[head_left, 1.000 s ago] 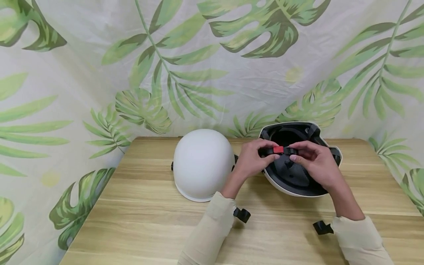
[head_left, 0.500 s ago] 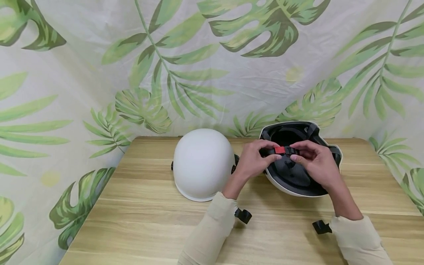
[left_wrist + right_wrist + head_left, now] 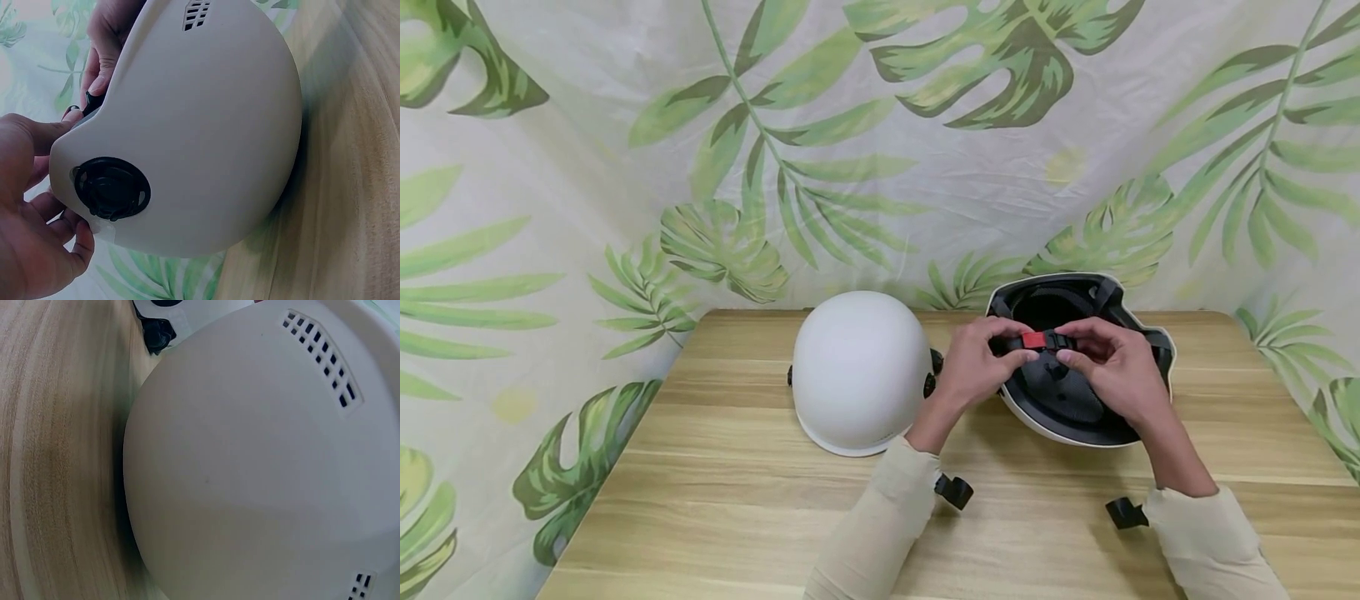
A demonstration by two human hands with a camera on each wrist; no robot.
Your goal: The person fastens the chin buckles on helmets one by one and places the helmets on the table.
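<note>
On the right of the table a white helmet (image 3: 1033, 421) lies upside down, its black padded inside facing up. Above its opening is a strap buckle (image 3: 1034, 340) with a red part on the left and a black part on the right. My left hand (image 3: 972, 360) pinches the red end between thumb and fingers. The black end is pinched by my right hand (image 3: 1120, 367). The two buckle parts sit against each other; whether they are locked I cannot tell. In the left wrist view, a round black knob (image 3: 112, 189) shows on the helmet's side. The right wrist view shows only the vented shell (image 3: 250, 456).
A second white helmet (image 3: 861, 375) stands dome up, just left of my left forearm. Black wrist mounts (image 3: 955, 492) stick out from both sleeves. Behind the wooden table (image 3: 715, 500) hangs a leaf-patterned cloth (image 3: 850, 167).
The red part of the buckle has shifted slightly right against the black part since a second ago. Both hands keep their grip, and the helmets stay nearly in place.
</note>
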